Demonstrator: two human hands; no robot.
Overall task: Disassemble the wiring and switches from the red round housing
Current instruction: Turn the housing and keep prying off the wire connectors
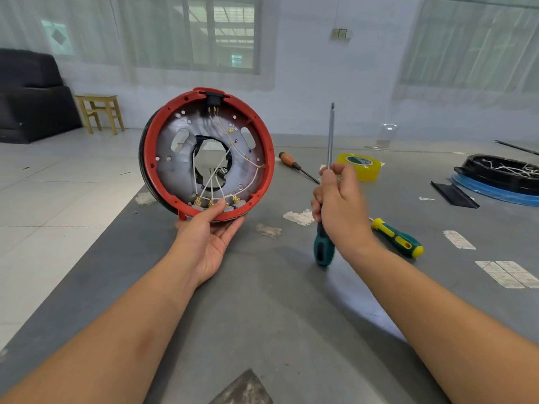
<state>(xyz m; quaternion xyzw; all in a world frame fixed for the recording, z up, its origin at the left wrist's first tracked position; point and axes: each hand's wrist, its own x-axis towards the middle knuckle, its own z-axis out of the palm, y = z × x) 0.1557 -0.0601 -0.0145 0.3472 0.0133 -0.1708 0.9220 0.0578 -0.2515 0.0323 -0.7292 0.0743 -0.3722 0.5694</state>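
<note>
So, head view: grey bench (262,301) fills the lower frame, scuffed, w/ bits of torn tape and paper labels stuck on it. Beyond its left edge, pale tiled floor (58,205). Room behind has a light blue wall, two big windows w/ sheer curtains, a dark sofa (32,94) at far left and a small wooden stool (100,112) beside it.

Left hand (208,234) is palm up, fingers curled under the lower rim of the red round housing (205,154), thumb pressed on the inner edge near the switches (217,204). Housing is held upright off the bench, open side toward the camera; white wiring (230,158) crosses the central hole from the bottom switches up to a black connector at the top rim.

Right hand (339,205) grips a green-handled screwdriver (326,182) roughly upright, tip up, fingertips pinching the shaft, handle hanging below the palm. It's well apart from the housing, to the right.

Other stuff: a brown-handled screwdriver (297,167) lies behind the right hand, a yellow tape roll (361,166) just beside it. A yellow-green screwdriver (398,237) lies right of the wrist. Far right, a black round part (495,173) w/ loose white wires sits on a blue ring, black strip (453,193) next to it. Nothing sits between hands and housing.
</note>
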